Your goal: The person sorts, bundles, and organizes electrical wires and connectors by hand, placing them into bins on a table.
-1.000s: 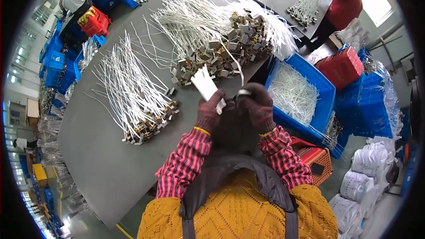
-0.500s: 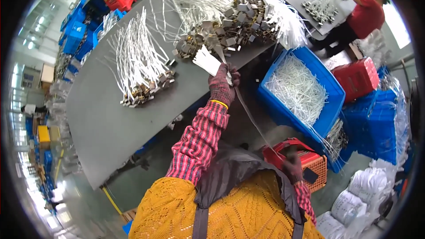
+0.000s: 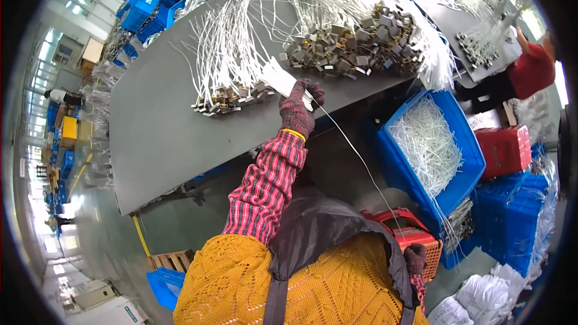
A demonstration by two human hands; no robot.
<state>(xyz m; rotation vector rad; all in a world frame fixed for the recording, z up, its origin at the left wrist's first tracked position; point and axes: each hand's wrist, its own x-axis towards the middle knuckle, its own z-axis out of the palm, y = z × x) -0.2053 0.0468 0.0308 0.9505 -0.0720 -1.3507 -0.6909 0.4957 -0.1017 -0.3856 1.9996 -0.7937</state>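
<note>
Above the near edge of the dark grey tabletop (image 3: 162, 150): the left hand (image 3: 300, 105), in a dark maroon knitted glove with a yellow cuff edge, is closed around a bundle of flat white strips (image 3: 277, 77), their ends fanning up and to the left.
Thin pale strand (image 3: 361, 159): runs from beside the left hand down across the gap to the red-and-orange plastic basket (image 3: 433, 261).
Right hand (image 3: 415, 257): gloved alike, low beside that basket, near the strand's lower end; whether its fingers grip anything cannot be told.
Left heap on the tabletop: white wires with small grey-and-brass block ends (image 3: 232, 97), just beyond the bundle.
Larger heap: similar wires with grey metal blocks (image 3: 355, 48), farther right.
Blue plastic bin (image 3: 474, 151): right of the tabletop, filled with loose white strands (image 3: 428, 144).
</note>
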